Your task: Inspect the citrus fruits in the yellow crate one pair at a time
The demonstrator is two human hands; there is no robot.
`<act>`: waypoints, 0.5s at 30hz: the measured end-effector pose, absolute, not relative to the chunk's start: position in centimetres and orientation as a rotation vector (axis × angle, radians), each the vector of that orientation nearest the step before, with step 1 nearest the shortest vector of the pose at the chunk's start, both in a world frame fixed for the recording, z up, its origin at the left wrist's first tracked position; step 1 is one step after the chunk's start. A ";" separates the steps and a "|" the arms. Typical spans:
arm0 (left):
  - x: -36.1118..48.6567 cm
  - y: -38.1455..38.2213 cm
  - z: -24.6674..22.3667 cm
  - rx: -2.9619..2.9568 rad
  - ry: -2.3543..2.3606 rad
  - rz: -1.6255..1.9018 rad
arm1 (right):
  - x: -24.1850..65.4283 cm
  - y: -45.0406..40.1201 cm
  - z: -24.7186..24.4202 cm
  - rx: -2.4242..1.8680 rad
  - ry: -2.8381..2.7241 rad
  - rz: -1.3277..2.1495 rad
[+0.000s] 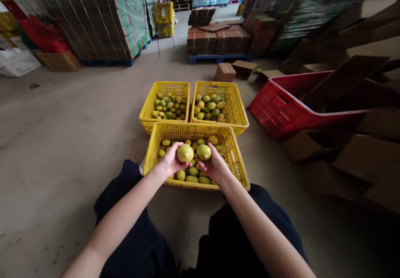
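My left hand (pixel 171 160) is closed round a yellow-green lemon (pixel 185 153), thumb on top and fingers beneath. A greener lemon (pixel 203 152) sits in my right hand (pixel 215 164), its thumb along the outer side. Both fruits are held side by side, a small gap between them, above the near yellow crate (pixel 240 172). Loose lemons (pixel 192 179) in yellow and green lie in that crate, partly hidden by my hands. Behind it stand a left yellow crate (pixel 146 112) and a right yellow crate (pixel 239 107), both holding many similar fruits.
A red crate (pixel 271 111) with cardboard inside stands to the right, beside piled cardboard boxes (pixel 368 161). Two small open boxes (pixel 225 72) lie on the floor ahead. Further back are a blue pallet (pixel 218 58) of flattened cardboard and a tall wrapped stack (pixel 93 20).
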State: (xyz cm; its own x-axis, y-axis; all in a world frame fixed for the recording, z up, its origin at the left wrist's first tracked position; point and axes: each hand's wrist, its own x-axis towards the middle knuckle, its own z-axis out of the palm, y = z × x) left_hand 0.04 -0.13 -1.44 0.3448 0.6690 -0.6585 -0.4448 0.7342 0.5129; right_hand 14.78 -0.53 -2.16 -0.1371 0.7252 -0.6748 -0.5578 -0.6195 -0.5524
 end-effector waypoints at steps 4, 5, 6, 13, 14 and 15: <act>0.1 -0.3 -1.3 0.327 0.898 0.856 | 15.1 -0.4 -2.1 -1.149 -0.250 1.920; 0.1 -0.2 -1.3 0.332 0.877 0.884 | 15.1 -0.4 -2.1 -1.124 -0.283 1.931; 0.1 -0.2 -1.4 0.338 0.858 0.906 | 15.1 -0.4 -2.1 -1.105 -0.327 1.934; 0.3 -0.2 -1.7 0.134 0.804 1.072 | 14.3 -1.5 -2.6 -1.088 -0.801 1.525; 0.4 -0.3 -1.7 0.093 0.803 1.105 | 14.2 -1.6 -2.7 -1.122 -0.904 1.425; 0.5 -0.5 -1.8 0.066 0.798 1.128 | 14.2 -1.8 -2.8 -1.163 -1.017 1.301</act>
